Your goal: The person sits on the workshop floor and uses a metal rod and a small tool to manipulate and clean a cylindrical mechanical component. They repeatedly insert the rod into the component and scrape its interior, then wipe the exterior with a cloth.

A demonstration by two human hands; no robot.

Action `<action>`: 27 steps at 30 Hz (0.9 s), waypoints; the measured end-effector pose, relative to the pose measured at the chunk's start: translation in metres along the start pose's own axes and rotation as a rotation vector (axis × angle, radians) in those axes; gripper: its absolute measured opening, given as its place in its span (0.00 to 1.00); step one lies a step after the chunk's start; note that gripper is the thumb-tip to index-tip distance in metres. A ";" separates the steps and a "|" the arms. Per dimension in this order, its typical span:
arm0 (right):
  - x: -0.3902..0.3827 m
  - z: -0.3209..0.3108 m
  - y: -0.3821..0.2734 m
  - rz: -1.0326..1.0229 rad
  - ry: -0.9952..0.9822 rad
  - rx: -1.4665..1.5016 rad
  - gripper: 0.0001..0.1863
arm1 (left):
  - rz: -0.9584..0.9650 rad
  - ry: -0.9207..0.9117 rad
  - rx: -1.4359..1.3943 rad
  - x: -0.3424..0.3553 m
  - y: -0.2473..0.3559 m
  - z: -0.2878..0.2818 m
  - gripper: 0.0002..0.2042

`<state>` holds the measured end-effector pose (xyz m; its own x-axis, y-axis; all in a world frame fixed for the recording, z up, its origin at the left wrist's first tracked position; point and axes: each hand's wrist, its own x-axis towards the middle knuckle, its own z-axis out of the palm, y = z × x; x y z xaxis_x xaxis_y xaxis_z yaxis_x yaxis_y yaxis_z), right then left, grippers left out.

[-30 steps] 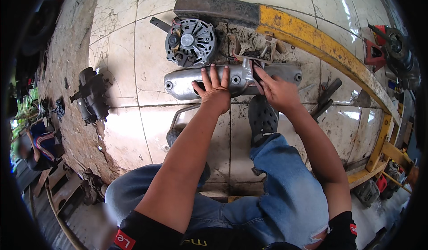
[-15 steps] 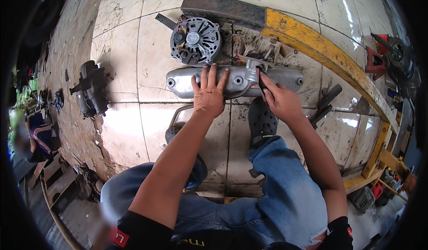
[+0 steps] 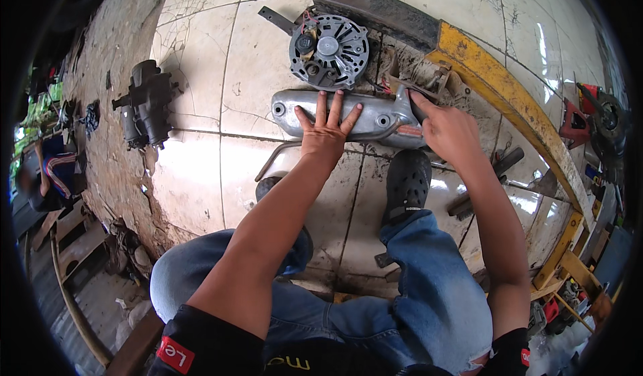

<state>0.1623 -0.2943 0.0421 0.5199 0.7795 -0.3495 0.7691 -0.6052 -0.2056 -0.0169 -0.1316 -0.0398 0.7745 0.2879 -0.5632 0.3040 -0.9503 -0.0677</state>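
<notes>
A silver metal valve cover (image 3: pixel 375 112) lies on the tiled floor in front of me, with a raised neck towards its right end. My left hand (image 3: pixel 324 135) rests flat on the cover's left half, fingers spread. My right hand (image 3: pixel 450 129) is closed at the neck, index finger stretched along it. A dark thin piece (image 3: pixel 417 110) shows under those fingers; its kind is mostly hidden. Along the cover's near side runs a bent metal pipe (image 3: pixel 274 159). Just beyond my left fingertips sits a round alternator (image 3: pixel 328 46).
A black and yellow steel beam (image 3: pixel 469 51) curves across the far right. A dark metal housing (image 3: pixel 146 104) stands on the left. By my right forearm lies a brush (image 3: pixel 462 205). My shoe (image 3: pixel 407 181) is close to the cover. Another person (image 3: pixel 50 175) sits far left.
The view has shifted, so the floor things sit further right. My right hand has turned at the neck, its index finger now pointing along it. The left hand stays flat on the valve cover.
</notes>
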 end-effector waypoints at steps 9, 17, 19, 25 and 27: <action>0.008 -0.006 -0.048 0.006 -0.140 -0.145 0.26 | 0.028 -0.073 -0.046 0.003 -0.002 -0.005 0.40; 0.011 0.002 -0.047 0.078 -0.106 -0.156 0.28 | 0.024 -0.026 -0.032 0.005 -0.001 0.004 0.40; 0.005 0.004 -0.052 0.039 -0.172 -0.190 0.28 | 0.025 -0.062 -0.017 0.005 -0.001 0.002 0.40; 0.008 -0.003 -0.049 0.073 -0.120 -0.145 0.26 | 0.010 -0.063 -0.016 0.004 0.000 -0.002 0.40; 0.005 -0.001 -0.047 0.094 -0.109 -0.128 0.27 | 0.007 -0.047 -0.018 0.005 -0.001 0.002 0.40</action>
<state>0.1294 -0.2619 0.0508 0.5542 0.6939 -0.4597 0.7634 -0.6438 -0.0515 -0.0145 -0.1297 -0.0444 0.7500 0.2749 -0.6016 0.3089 -0.9498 -0.0490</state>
